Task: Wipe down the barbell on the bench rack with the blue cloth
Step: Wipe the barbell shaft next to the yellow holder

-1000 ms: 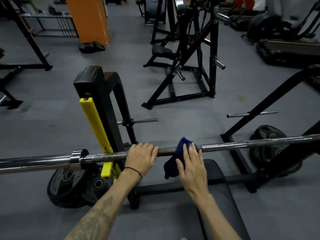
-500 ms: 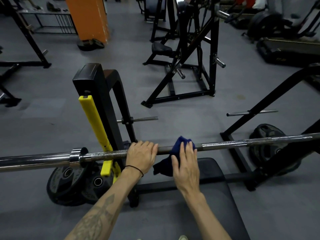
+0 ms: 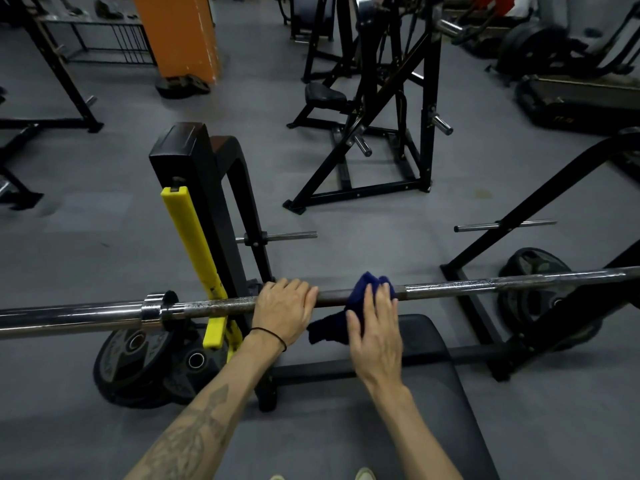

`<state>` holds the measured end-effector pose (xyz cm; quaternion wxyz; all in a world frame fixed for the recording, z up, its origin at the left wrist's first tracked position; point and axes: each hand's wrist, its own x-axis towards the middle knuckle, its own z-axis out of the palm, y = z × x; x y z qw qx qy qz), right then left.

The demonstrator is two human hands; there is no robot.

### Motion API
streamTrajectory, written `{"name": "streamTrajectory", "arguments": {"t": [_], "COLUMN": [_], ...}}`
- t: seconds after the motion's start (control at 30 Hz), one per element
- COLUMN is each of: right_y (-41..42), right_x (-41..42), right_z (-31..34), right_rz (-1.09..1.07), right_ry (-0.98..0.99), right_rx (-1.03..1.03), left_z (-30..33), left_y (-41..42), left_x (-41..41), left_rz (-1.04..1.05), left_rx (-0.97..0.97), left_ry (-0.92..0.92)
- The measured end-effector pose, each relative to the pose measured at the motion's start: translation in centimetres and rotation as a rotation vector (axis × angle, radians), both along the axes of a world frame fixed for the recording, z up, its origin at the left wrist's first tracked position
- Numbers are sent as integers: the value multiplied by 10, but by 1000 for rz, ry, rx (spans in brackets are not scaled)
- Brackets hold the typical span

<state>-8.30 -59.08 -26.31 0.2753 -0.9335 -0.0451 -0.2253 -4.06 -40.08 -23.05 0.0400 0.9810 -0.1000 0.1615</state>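
The bar (image 3: 450, 284) lies across the rack, running left to right in front of the person. The left hand (image 3: 284, 311) has its grip curled over the top of the bar, holding it steady. Just right of that grip, the right hand (image 3: 375, 332) lies with straight fingers pressing the cloth (image 3: 360, 296) onto the bar; that grip is flat and spread, pinching nothing. The cloth is bunched over the bar, with a loose tail hanging down toward the left grip.

What could go wrong, as I judge it: with nothing pinched, the cloth may slide out from under the flat palm and drop onto the bench pad (image 3: 415, 386) below. A wipe toward the left grip will run straight into those knuckles, so the stretch under that hand could be missed unless it shifts. The bar may also roll in its hooks if the left grip loosens, so the cloth would ride round with it and not rub.

The bar's surface looks dull and speckled beside the grips, shinier out past the collar (image 3: 152, 308) on the far left. A yellow guard (image 3: 197, 251) lines the black upright (image 3: 194, 174) left of the left grip. Plates (image 3: 138, 362) rest on the grey floor (image 3: 86, 237) below it, another plate (image 3: 540, 268) well right of the right grip. Beyond the bar stand other black machines (image 3: 377, 109) and an orange pillar (image 3: 178, 32).
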Motion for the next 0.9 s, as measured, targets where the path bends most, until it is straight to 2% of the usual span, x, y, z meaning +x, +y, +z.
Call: {"name": "streamTrajectory", "arguments": {"t": [0.1,0.23,0.4,0.53,0.63,0.73,0.83,0.9], "right_y": [44,56,8,24,60,46,3,-11], "right_x": [-10,-16,-2,-6,-16,-13,-1,0], "right_z": [5,1,-4,-2,1,0,-7,-7], "right_rz": [106,310,181,78,218,317,230,123], "right_ry": [63,60,-73,-7,108,55,-67,-52], "right_rx": [88,13,-104,85,198,56,-158,-143], "left_z": [-1,-4,-3,-1,1,0,2,3], "left_y": [-2,3,8,7,5,10,14,11], "left_x": [-1,2,-3,-4,-3,-4,-4,-6], "left_rz": [2,-7,-89,-98,-69,-94,-126,-116], "left_rx": [-3,2,-27,-2,13,29,22,6], "left_ry": [-8,-31,-43,-44,-26,9,31,1]}}
